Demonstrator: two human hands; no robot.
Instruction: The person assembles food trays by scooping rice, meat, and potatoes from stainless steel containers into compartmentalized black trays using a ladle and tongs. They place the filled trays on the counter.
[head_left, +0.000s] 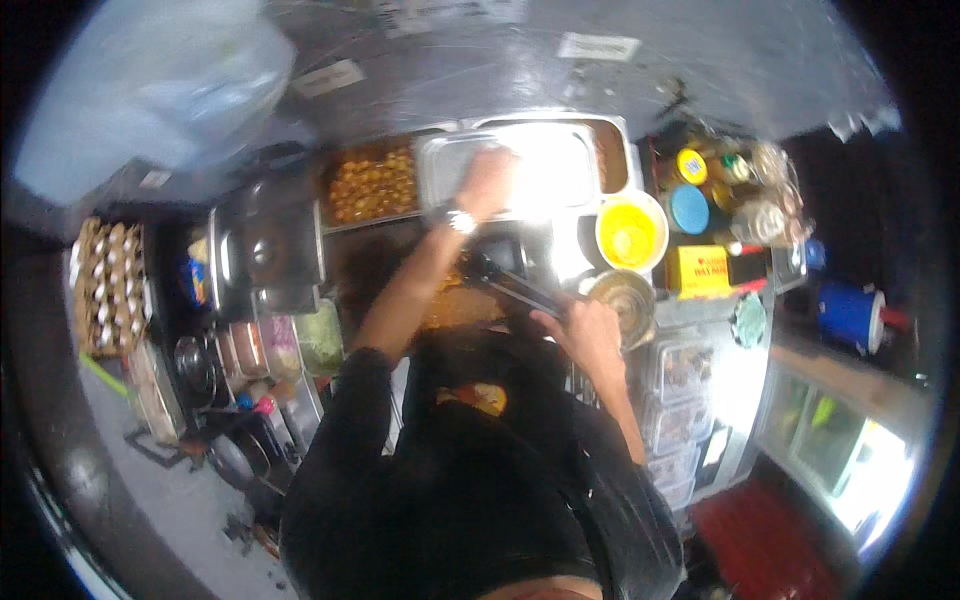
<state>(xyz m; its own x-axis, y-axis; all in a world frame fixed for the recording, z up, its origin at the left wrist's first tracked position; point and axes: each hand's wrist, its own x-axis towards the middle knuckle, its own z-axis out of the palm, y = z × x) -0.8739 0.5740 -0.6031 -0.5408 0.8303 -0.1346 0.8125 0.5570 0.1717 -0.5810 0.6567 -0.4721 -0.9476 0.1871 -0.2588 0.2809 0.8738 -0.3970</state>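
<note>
Pale labels [598,47] on the grey panel [450,75] beyond the counter's [685,312] far edge blur illegibly; red print marks the yellow box [700,270] near its right edge.

This is a kitchen (egg tray [92,240], food pans [375,222]).

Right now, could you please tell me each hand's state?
Left hand: at the shiny lid; whether open or closed cannot be told.
Right hand: closed, holding the tongs.
</note>
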